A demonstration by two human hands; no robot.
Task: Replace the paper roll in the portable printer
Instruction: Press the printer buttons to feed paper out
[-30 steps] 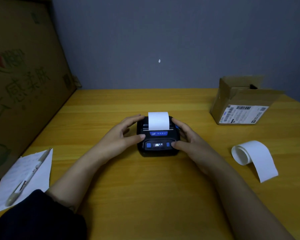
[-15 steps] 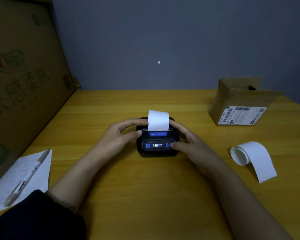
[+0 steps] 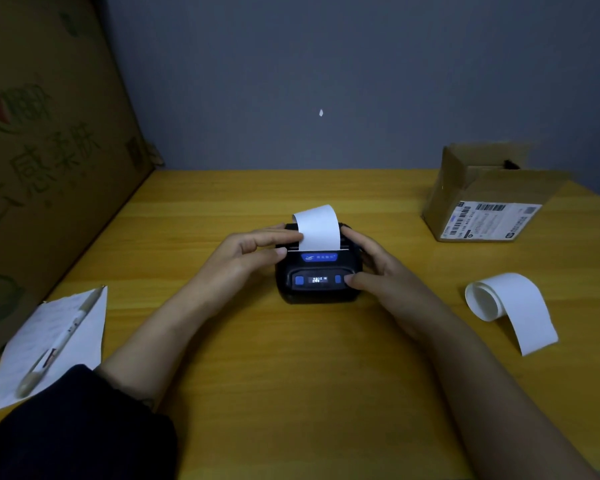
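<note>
A small black portable printer (image 3: 317, 271) with blue buttons and a lit display sits in the middle of the yellow wooden table (image 3: 291, 375). A white paper strip (image 3: 317, 226) sticks up out of its slot and curls back. My left hand (image 3: 246, 258) grips the printer's left side, index finger touching the strip's left edge, thumb on the lid. My right hand (image 3: 378, 271) holds the printer's right side, thumb by the right blue button. A second, loosely unrolled white paper roll (image 3: 499, 303) lies on the table to the right.
A small open cardboard box (image 3: 482, 199) with a shipping label stands at the back right. A sheet of paper (image 3: 49, 344) with a pen (image 3: 59, 341) on it lies at the front left. A large cardboard box (image 3: 42, 150) walls off the left side.
The printer's lid has gone down over the paper, and the strip now stands up and curls back. My left fingers have shifted onto the strip's left edge.
</note>
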